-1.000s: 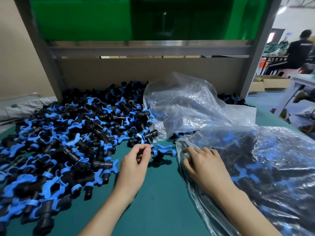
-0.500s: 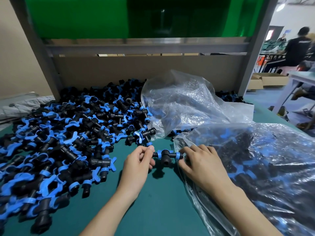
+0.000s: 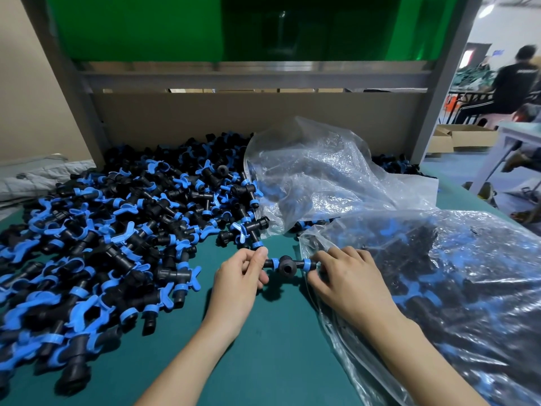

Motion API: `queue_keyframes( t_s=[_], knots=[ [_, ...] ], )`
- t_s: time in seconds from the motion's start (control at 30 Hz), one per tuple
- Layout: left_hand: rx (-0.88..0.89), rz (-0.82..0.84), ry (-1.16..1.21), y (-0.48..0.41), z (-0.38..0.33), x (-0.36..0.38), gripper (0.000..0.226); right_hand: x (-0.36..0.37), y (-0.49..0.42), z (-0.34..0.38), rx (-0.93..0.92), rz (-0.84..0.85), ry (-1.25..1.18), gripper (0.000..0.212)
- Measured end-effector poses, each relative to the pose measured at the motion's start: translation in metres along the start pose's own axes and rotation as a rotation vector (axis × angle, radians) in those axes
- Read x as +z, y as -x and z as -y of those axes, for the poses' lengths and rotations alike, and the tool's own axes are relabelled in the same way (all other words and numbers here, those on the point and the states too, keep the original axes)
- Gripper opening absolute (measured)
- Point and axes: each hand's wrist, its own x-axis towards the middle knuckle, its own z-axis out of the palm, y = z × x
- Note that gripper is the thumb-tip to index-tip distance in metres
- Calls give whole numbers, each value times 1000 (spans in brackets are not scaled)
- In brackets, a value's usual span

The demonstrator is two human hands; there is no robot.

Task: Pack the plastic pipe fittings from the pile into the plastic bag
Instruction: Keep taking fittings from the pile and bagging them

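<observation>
A big pile of black pipe fittings with blue clips (image 3: 117, 230) covers the left half of the green table. One black tee fitting (image 3: 288, 265) with two blue rings hangs just above the table between my hands. My left hand (image 3: 241, 276) pinches its left end. My right hand (image 3: 348, 276) pinches its right end at the mouth of the clear plastic bag (image 3: 439, 288), which lies on the right, full of fittings.
A second, crumpled clear bag (image 3: 322, 177) lies behind the hands against a cardboard back wall (image 3: 234, 118). A grey metal frame stands above. A person in black sits at the far right. Bare green table (image 3: 278, 347) shows between my forearms.
My left hand lifted the tee fitting off the table and turned it; my right hand came off the bag edge and took its right end.
</observation>
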Motion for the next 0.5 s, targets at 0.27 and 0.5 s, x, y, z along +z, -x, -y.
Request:
queue_keyframes(
  t_s=[0.27, 0.5],
  knots=[
    [2, 15, 45, 0, 3, 1, 20, 0, 0, -1, -7, 9, 2, 33],
    [24, 30, 53, 1, 1, 0, 17, 1, 0, -2, -12, 17, 7, 34]
  ],
)
